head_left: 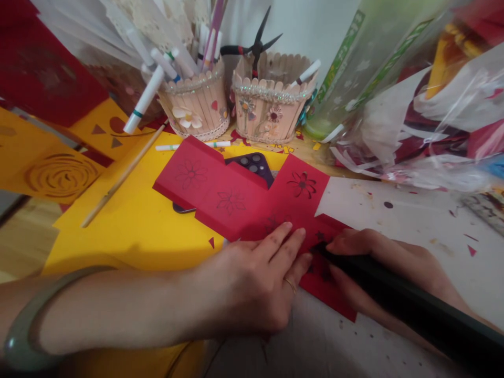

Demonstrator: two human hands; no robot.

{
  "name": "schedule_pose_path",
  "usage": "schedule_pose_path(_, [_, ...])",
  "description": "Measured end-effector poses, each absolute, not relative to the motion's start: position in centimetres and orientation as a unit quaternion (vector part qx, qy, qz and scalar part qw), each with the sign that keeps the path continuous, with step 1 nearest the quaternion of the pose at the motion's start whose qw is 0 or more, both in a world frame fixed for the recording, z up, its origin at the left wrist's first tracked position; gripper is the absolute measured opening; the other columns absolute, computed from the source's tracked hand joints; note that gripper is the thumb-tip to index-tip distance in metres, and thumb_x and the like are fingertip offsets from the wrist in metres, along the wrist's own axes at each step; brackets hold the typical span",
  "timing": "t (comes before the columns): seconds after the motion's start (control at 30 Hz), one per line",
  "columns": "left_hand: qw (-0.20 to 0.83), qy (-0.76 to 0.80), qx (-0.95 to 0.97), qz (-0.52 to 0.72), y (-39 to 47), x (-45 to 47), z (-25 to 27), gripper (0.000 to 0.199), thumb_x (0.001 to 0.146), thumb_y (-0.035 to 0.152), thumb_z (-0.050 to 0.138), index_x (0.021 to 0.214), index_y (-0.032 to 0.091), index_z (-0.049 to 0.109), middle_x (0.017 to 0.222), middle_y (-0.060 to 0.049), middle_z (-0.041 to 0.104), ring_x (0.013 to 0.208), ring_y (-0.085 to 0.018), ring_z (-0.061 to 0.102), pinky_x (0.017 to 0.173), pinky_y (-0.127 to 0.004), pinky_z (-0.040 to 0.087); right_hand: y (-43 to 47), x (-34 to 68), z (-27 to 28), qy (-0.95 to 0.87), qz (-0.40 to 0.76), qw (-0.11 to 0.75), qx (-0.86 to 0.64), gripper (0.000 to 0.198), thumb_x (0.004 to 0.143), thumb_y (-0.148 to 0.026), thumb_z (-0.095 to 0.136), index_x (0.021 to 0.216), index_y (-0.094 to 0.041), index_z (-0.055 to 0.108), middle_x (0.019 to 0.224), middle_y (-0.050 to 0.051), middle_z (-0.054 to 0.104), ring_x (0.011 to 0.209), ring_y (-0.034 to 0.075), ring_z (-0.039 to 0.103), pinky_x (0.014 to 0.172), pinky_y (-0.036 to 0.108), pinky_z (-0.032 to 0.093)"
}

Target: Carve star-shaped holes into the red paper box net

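Observation:
A red card cut-out (236, 202), shaped like an unfolded box with side tabs, lies across the table. Pencilled flowers mark its left panels, and a flower (302, 185) is cut through its upper panel. My left hand (268, 283) rests on the card with its fingers stretched out, holding it down. In my right hand (378, 252) is a long black craft knife (386, 286), gripped near its front end. Its tip meets the card just right of my left fingertips, among small dark star-like cuts. The blade itself is too dark to make out.
Under the card lie yellow sheets (129, 220) and a dark phone (252, 164). A wooden stick (122, 178) lies left. Behind stand two craft-stick holders (197, 100) (271, 107) with markers and pliers (255, 47). Plastic-wrapped stuff (444, 121) is at right, paper scraps (471, 251) nearby.

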State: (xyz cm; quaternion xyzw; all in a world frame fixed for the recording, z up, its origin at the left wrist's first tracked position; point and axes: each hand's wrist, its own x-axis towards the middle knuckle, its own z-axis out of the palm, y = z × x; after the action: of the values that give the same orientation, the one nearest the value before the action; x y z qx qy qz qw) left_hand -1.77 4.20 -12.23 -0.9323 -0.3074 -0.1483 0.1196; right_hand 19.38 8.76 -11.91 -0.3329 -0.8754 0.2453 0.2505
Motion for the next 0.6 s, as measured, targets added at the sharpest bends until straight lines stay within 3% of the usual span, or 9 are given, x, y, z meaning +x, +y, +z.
schedule_pose_path(0.6, [0.11,-0.306,-0.935,-0.139,4.13,-1.89,-12.16,0.033,0.087,0.013,0.044,0.115,0.004,0.061,0.12,-0.02,0.059,0.107,-0.035,0.06,0.056,-0.034,0.06,9.12,19.56,-11.84,-0.891,0.255,0.236,-0.292,0.021,0.077,-0.01,0.052,0.091,-0.025,0.046,0.069,-0.002,0.06,0.053,0.008,0.06,0.048,0.017,0.046])
